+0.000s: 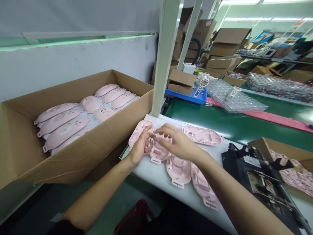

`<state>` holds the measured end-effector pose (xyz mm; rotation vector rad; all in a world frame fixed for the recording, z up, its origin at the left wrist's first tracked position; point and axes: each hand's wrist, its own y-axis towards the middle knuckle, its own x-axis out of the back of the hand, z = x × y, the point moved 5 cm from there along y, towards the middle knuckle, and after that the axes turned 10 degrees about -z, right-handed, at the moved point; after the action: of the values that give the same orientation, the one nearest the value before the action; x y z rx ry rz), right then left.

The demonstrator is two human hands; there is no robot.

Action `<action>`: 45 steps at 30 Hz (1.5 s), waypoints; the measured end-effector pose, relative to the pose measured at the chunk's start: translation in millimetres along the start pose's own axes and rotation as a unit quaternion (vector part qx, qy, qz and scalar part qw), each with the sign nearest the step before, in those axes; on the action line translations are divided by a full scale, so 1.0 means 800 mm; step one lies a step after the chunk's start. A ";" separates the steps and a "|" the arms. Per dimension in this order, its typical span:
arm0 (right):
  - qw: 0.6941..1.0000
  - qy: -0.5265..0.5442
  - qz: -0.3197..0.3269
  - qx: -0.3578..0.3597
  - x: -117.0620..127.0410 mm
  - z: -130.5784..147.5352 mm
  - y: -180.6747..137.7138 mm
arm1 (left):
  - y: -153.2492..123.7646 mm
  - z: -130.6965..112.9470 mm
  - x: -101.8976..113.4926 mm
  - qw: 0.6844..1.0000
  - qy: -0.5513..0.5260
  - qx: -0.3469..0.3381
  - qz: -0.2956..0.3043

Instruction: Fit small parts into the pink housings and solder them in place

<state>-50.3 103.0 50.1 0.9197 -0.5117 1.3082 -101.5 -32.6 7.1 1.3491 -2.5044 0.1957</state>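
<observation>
My left hand (142, 143) and my right hand (179, 142) meet fingertip to fingertip above the pink plastic shells on the white worktop. The left fingers are curled closed, with something small between the fingertips that I cannot make out. Bent fingers of the right hand pinch toward the same spot. Under the left hand lies one open pink shell (137, 132). Another shell (158, 153) is partly hidden below the right hand. Two more shells, a nearer one (179, 171) and one (202, 184) partly behind my right forearm, lie hollow side up. A further shell (204, 135) lies crosswise behind.
At left stands a large cardboard box (80, 163) with rows of pink shells on sheeting. A black metal fixture (261, 182) and a carton of small pink parts (259, 143) are at right. Behind runs a green conveyor (181, 111) with a blue tray (201, 98). A post (166, 58) rises at the worktop's corner.
</observation>
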 end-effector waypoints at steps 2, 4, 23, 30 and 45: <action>0.996 0.034 -0.013 0.080 -0.010 0.033 -0.027 | -0.016 0.000 -0.005 0.989 -0.128 0.066 0.022; 0.993 0.026 -0.022 0.117 -0.022 0.047 -0.044 | -0.026 0.002 -0.009 0.961 -0.245 0.121 0.042; 0.977 0.150 -0.018 -0.148 -0.054 -0.002 0.066 | 0.021 0.030 0.085 0.980 0.174 -0.042 -0.084; 0.983 0.008 -0.001 -0.181 -0.096 -0.048 0.134 | 0.050 0.056 0.086 0.913 0.396 -0.041 -0.089; 0.984 -0.147 -0.012 -0.100 -0.109 -0.050 0.142 | 0.052 0.052 0.076 0.865 0.496 -0.071 -0.030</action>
<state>-185.6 83.3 -7.8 0.9511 -0.8435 1.0820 -175.7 -68.3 -12.9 0.9011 -1.5612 0.5239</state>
